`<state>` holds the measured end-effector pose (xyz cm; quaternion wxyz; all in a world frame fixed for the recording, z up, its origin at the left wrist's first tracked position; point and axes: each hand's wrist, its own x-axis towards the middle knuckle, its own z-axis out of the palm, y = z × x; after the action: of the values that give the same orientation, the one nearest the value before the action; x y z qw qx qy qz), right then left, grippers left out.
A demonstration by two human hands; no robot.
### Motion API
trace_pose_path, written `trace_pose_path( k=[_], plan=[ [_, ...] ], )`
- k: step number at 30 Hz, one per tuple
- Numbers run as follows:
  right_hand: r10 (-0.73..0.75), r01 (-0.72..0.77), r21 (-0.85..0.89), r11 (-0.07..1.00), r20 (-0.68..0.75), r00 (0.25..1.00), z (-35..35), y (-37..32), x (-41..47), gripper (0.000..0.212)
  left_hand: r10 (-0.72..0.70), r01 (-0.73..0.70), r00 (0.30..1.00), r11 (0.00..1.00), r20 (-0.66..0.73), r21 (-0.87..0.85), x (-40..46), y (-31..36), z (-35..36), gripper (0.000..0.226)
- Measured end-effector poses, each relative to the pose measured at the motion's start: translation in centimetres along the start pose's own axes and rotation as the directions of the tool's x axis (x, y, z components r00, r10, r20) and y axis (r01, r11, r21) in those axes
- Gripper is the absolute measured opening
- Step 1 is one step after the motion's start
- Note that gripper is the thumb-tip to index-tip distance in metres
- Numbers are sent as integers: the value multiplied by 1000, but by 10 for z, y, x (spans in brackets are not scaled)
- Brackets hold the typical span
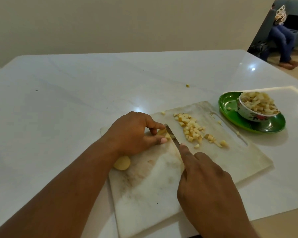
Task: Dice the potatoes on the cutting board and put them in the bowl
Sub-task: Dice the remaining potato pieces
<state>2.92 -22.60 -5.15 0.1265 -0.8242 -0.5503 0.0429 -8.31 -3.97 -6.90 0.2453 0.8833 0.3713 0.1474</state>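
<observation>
**Midway Through the Dice**

Here, a small piece of potato [162, 132] lies near the middle of the cutting board [162, 186], pinched between the thumb and curled fingers of the left hand [131, 134]; its long axis appears to run toward the blade, though the fingers hide most of it; we judge it firm, wet and apt to slip, best held low behind the cut with fingertips tucked; the right hand [205, 182] grips the knife [172, 136], forefinger laid along the spine, tip pointing away from us and leftward; diced cubes [193, 129] lie heaped just beyond the blade; a whole peeled potato [122, 162] sits at the board's left edge, partly under the wrist; the bowl [255, 112], already heaped, stands on a green plate [230, 103] on the white table [76, 91].
</observation>
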Motion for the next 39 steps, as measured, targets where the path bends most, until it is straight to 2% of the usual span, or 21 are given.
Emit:
trace_pose_path(
  k=[2, 6, 8, 16, 18, 21, 24, 29, 34, 39],
  plan=[
    [8, -8, -13, 1000, -1, 1000, 2, -2, -1, 66, -5, 4, 1000, 999, -22, -37, 1, 2, 2, 39],
    [25, -25, -9, 1000, 12, 1000, 1, -1, 2, 65, -74, 68, 996, 991, -44, -114, 2, 8, 5, 20],
    [7, -7, -14, 1000, 22, 1000, 1, -2, 3, 65, -116, 111, 992, 987, -40, -117, 2, 12, 6, 18],
    [-53, 53, 10, 999, 51, 997, -1, 2, 7, 69, -122, 129, 988, 989, -98, 70, -5, 26, 12, 35],
    [-65, 65, -1, 998, 49, 997, 0, 4, 8, 70, -118, 129, 990, 978, -79, 163, -5, 31, 12, 36],
    [-71, 72, -3, 997, 58, 996, -1, 11, 6, 71, -135, 152, 986, 968, -94, 198, -5, 35, 14, 30],
    [-53, 50, 33, 998, 85, 995, -6, 23, -4, 71, -148, 168, 982, 969, -121, 179, -4, 36, 15, 22],
    [-41, 37, 31, 999, 120, 992, -20, 28, -25, 61, -134, 163, 974, 975, -183, 151, -2, 35, 18, 17],
    [-71, 71, 62, 996, -1, 997, -11, 16, -11, 62, -194, 183, 955, 981, -225, -69, -6, 25, 14, 18],
    [-95, 94, 79, 992, 1, 995, -2, 13, 5, 66, -206, 198, 963, 978, -174, -61, -6, 25, 13, 16]
  ],
)
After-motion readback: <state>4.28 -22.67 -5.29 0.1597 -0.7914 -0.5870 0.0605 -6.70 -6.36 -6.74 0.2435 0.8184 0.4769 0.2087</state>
